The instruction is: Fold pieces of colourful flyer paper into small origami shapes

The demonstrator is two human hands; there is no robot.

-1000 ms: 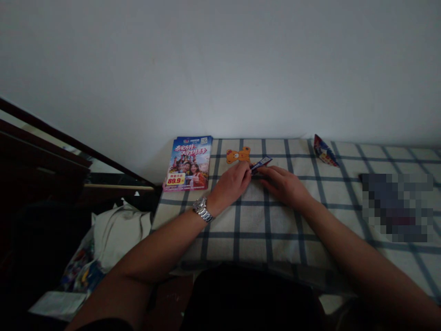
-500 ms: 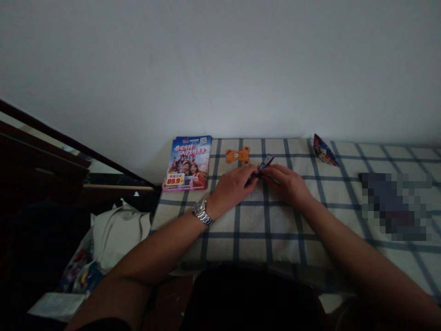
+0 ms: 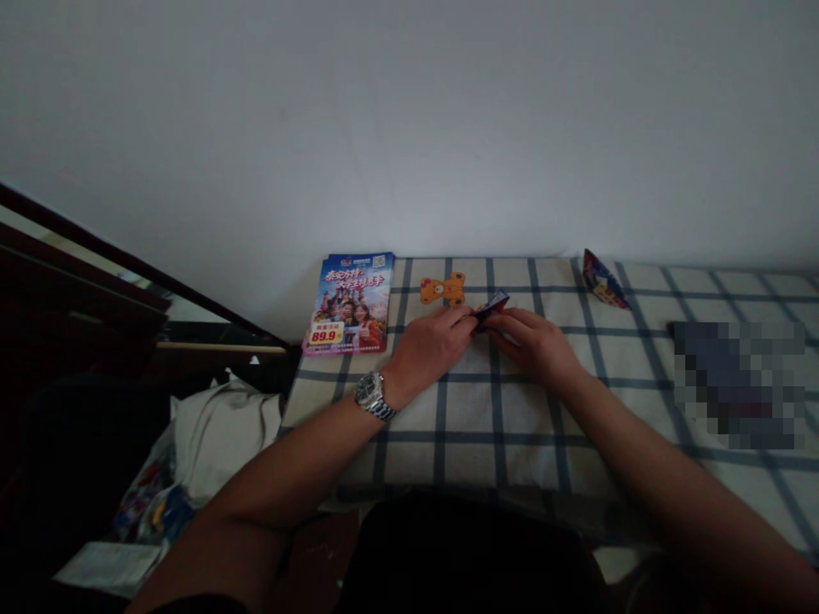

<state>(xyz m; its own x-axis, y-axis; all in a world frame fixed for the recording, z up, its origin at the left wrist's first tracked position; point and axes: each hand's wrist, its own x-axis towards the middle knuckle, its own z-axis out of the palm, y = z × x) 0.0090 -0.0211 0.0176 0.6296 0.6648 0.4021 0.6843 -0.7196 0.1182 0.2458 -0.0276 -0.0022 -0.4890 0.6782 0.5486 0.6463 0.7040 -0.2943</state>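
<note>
My left hand (image 3: 441, 348), with a metal watch (image 3: 374, 395) on the wrist, pinches the left end of a small folded flyer (image 3: 492, 309). Opposite it, my right hand (image 3: 534, 345) grips the same flyer's right side between thumb and fingers. The flyer shows dark blue and white print, and the fingers hide part of it. Just beyond my left hand lies an orange bear figure (image 3: 442, 290) on the checked cloth (image 3: 470, 409). To the left rests a stack of printed flyers (image 3: 351, 303) with a yellow price label.
A folded, colourful paper piece (image 3: 604, 280) stands near the wall (image 3: 448, 128), at the back right. A pixelated dark flat object (image 3: 723, 375) lies farther right. Beyond the left edge are a white bag (image 3: 223, 435) and dark wooden rails (image 3: 128, 264).
The folded flyer has tilted lower and flatter between my fingers. My hands have shifted only slightly; the flyer stack and the other things stay put.
</note>
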